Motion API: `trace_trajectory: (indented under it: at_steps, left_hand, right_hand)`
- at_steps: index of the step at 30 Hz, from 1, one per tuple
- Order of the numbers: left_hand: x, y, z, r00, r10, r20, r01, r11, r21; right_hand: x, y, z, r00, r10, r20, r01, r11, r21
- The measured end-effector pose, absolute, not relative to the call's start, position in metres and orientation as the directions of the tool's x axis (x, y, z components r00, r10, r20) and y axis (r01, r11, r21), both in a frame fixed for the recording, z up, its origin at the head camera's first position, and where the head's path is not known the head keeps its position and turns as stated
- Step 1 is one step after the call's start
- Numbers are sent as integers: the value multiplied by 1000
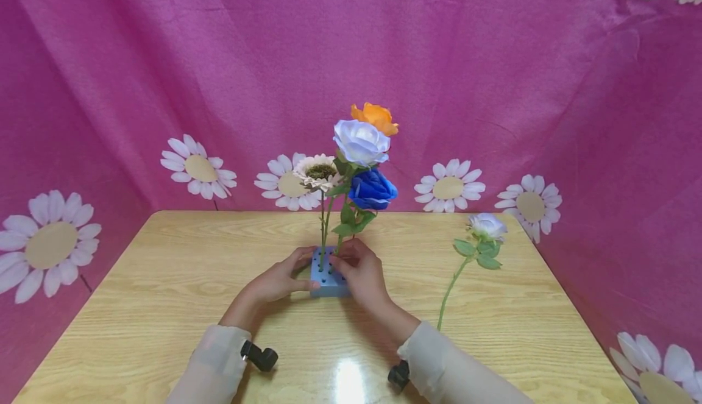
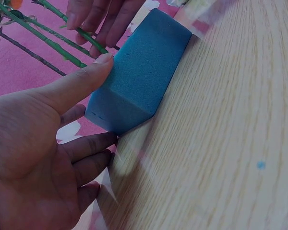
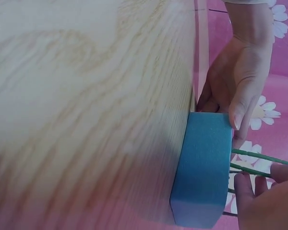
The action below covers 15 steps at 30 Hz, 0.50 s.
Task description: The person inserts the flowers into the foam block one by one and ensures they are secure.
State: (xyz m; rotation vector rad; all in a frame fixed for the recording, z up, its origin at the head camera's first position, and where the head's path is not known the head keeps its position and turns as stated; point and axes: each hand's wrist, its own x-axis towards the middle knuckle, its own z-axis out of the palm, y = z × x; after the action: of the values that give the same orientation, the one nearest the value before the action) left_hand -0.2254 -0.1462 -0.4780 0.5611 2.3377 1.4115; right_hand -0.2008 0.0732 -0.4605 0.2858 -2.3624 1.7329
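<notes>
A blue foam block [image 1: 330, 292] with rows of holes in its top stands on the table. Several artificial flowers rise upright from it: a cream daisy-like flower [image 1: 320, 172], a pale lavender rose [image 1: 362, 142], a blue rose [image 1: 373, 189] and, behind them, an orange flower [image 1: 377, 117]. My left hand [image 1: 281, 279] grips the block's left side, thumb at the near top edge [image 2: 98, 67] and fingers spread along the side. Just above the block's top, my right hand [image 1: 363, 275] pinches a green stem [image 3: 252, 170] between thumb and fingers; I cannot tell which bloom it carries.
Another pale lavender rose [image 1: 488, 226] with green leaves lies on the right of the wooden table [image 1: 164, 282], its stem pointing toward me. A pink cloth [image 1: 263, 56] printed with daisies hangs behind and beside the table. Both wrists wear small black mounts [image 1: 260, 356].
</notes>
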Motion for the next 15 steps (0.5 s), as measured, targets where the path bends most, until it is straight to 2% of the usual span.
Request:
trace_trajectory:
  at_steps: [15]
  left_hand:
    - [-225, -145, -477, -857, 506, -92, 152, 421, 894]
  right_hand:
    - [-193, 108, -459, -973, 14, 229, -219, 245, -945]
